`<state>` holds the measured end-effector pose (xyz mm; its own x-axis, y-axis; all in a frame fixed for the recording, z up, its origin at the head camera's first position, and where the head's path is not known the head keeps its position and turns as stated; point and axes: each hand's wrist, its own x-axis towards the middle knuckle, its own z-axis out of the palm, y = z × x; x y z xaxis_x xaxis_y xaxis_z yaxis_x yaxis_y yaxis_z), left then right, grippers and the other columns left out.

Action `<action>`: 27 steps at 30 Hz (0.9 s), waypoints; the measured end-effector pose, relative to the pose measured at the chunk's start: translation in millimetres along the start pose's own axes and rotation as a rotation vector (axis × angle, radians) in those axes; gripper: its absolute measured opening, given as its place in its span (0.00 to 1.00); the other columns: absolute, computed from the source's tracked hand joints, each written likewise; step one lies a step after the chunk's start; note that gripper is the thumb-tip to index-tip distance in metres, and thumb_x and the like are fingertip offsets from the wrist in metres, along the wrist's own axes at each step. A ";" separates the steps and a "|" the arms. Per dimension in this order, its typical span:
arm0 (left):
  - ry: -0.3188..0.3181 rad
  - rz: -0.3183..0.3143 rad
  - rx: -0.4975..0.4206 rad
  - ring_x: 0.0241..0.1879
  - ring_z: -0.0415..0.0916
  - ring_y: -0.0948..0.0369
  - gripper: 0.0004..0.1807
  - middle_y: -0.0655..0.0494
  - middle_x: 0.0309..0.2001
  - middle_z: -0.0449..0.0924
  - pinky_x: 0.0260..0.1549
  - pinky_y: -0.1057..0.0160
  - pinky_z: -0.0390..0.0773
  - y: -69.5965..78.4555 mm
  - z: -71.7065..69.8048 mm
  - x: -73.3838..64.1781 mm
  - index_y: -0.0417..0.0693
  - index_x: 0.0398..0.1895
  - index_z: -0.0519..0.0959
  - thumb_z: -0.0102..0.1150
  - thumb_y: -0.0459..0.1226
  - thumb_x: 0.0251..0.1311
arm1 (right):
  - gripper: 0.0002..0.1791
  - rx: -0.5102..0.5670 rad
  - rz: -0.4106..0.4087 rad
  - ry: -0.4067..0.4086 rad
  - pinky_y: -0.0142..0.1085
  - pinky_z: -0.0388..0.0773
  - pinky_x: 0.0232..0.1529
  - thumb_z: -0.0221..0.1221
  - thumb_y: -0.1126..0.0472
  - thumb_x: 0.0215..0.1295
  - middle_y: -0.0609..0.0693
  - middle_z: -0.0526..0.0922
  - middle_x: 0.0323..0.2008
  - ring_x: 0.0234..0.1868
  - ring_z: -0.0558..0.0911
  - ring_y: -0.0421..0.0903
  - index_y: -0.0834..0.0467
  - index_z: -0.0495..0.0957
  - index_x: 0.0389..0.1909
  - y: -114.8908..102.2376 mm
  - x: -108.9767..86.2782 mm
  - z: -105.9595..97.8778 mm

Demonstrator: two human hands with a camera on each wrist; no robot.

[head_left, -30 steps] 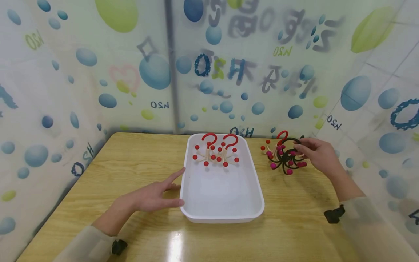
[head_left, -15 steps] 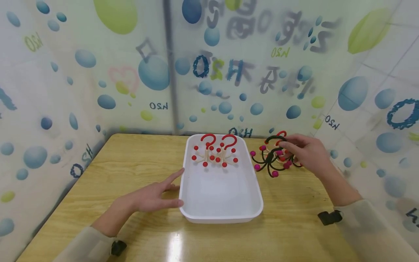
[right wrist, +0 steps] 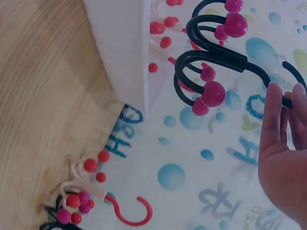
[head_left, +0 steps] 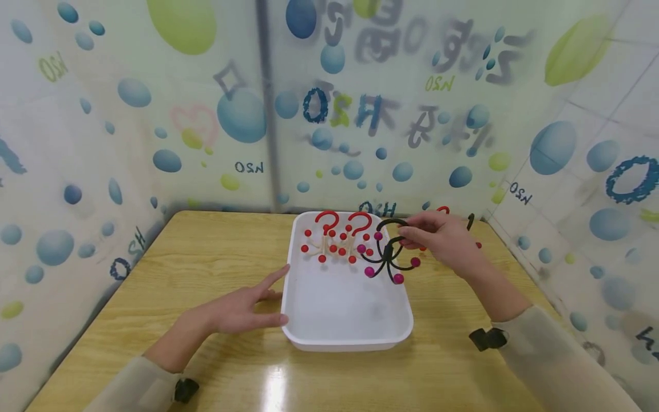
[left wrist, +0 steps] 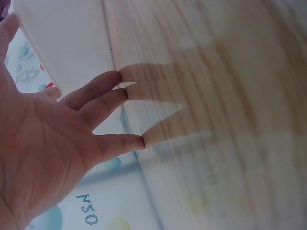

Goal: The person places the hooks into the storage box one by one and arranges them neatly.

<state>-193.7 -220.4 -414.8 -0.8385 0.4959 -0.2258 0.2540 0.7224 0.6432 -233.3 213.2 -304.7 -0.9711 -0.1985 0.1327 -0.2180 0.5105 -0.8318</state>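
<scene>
My right hand [head_left: 450,243] pinches a black claw-shaped hanging hook [head_left: 388,253] with magenta ball tips by its curved top. It hangs over the right side of a white plastic tray [head_left: 350,320]; the right wrist view shows the hook [right wrist: 230,58] and the pinching fingers [right wrist: 272,112]. Inside the tray's far end, two cream hooks with red tops and red balls stand side by side: a left hook [head_left: 325,245] and a right hook [head_left: 352,245]. My left hand [head_left: 231,309] has its fingers spread, with fingertips touching the tray's left rim.
Behind my right hand, mostly hidden in the head view, a cream-and-red hook [right wrist: 86,189] and another black hook [right wrist: 62,226] stand on the wooden table [head_left: 216,252]. Patterned curtain-like walls [head_left: 206,143] enclose the table's back and sides.
My right hand has carried the black hook leftward, from beside the other hooks on the table to above the tray's right side. The left hand stays at the rim.
</scene>
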 end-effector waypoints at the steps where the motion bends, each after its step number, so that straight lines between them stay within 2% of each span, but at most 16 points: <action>1: 0.001 0.000 0.000 0.80 0.69 0.39 0.58 0.49 0.78 0.76 0.76 0.27 0.66 -0.1 0.0 0.0 0.72 0.92 0.41 0.65 0.68 0.69 | 0.16 0.013 0.002 -0.013 0.33 0.91 0.50 0.69 0.56 0.78 0.61 0.92 0.50 0.45 0.94 0.47 0.63 0.86 0.57 -0.9 2.5 4.9; 9: -0.003 0.003 -0.008 0.80 0.69 0.39 0.58 0.49 0.79 0.76 0.76 0.26 0.66 -0.5 0.7 0.3 0.72 0.92 0.40 0.65 0.68 0.69 | 0.13 0.082 0.017 -0.115 0.38 0.92 0.51 0.70 0.58 0.76 0.59 0.92 0.49 0.46 0.94 0.50 0.62 0.88 0.55 -5.2 25.5 41.4; 17: -0.009 -0.028 0.001 0.80 0.68 0.38 0.59 0.49 0.79 0.75 0.76 0.25 0.65 0.3 -0.1 0.9 0.75 0.92 0.39 0.64 0.70 0.68 | 0.13 0.012 0.050 -0.168 0.43 0.92 0.53 0.71 0.55 0.75 0.55 0.92 0.45 0.42 0.93 0.47 0.57 0.89 0.54 -13.8 41.2 73.2; 20: -0.004 -0.021 0.004 0.80 0.69 0.38 0.59 0.49 0.79 0.76 0.76 0.25 0.65 -0.1 0.0 0.9 0.75 0.92 0.40 0.64 0.69 0.68 | 0.13 -0.011 0.052 -0.189 0.47 0.91 0.56 0.72 0.54 0.75 0.54 0.92 0.46 0.44 0.93 0.50 0.55 0.89 0.55 -15.6 44.9 81.3; 27: 0.010 0.007 0.019 0.79 0.70 0.38 0.58 0.50 0.78 0.77 0.76 0.27 0.66 -2.1 0.7 0.1 0.74 0.92 0.40 0.64 0.68 0.69 | 0.12 -0.037 0.042 -0.232 0.42 0.92 0.53 0.72 0.54 0.74 0.53 0.89 0.49 0.50 0.92 0.60 0.54 0.90 0.53 -19.4 48.6 95.4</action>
<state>-194.0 -221.6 -416.7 -0.8411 0.4967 -0.2140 0.2694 0.7279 0.6305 -267.0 113.8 -333.6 -0.9318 -0.3613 -0.0332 -0.1851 0.5520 -0.8130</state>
